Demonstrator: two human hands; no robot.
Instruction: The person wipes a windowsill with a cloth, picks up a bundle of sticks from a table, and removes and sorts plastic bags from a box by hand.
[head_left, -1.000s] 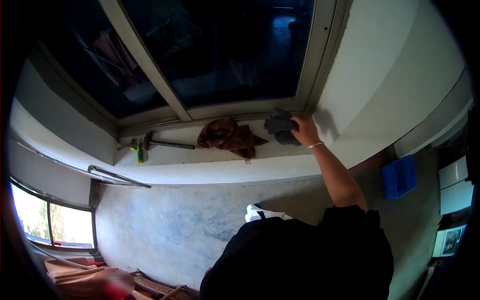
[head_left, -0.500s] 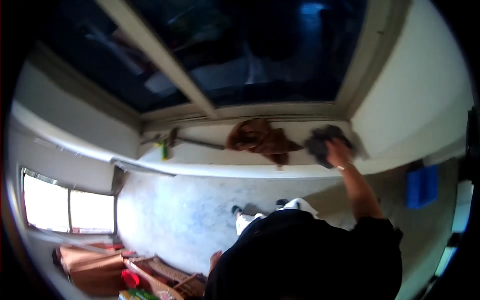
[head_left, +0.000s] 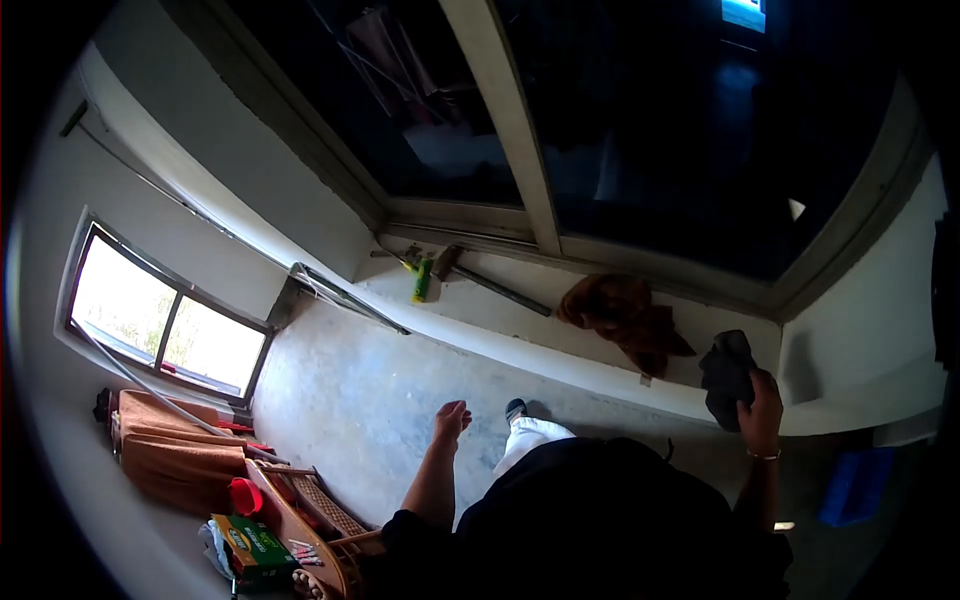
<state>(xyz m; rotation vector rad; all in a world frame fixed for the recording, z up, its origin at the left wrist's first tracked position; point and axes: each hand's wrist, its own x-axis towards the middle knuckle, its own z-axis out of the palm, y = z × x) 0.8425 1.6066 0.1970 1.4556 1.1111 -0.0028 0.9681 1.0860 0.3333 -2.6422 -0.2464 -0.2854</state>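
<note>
A dark grey cloth (head_left: 728, 382) is bunched up in my right hand (head_left: 763, 415), held by its right side near the right end of the windowsill (head_left: 480, 318). My left hand (head_left: 453, 420) hangs over the floor in front of me, its fingers curled in, and I see nothing in it. On the sill, left of the grey cloth, lies a crumpled brown cloth (head_left: 618, 312). Further left are a hammer (head_left: 490, 280) with a long handle and a small green-and-yellow item (head_left: 423, 280).
A dark sliding window (head_left: 530, 120) rises behind the sill. To the lower right a blue crate (head_left: 856, 487) stands on the floor. Low at left are a wooden chair (head_left: 325, 500), a red bowl (head_left: 245, 496), a green box (head_left: 252, 548) and a brown-covered object (head_left: 175, 450).
My right hand has lifted the grey cloth off the sill toward me. My left hand has come forward into fuller view. The camera view has turned, tilting the sill.
</note>
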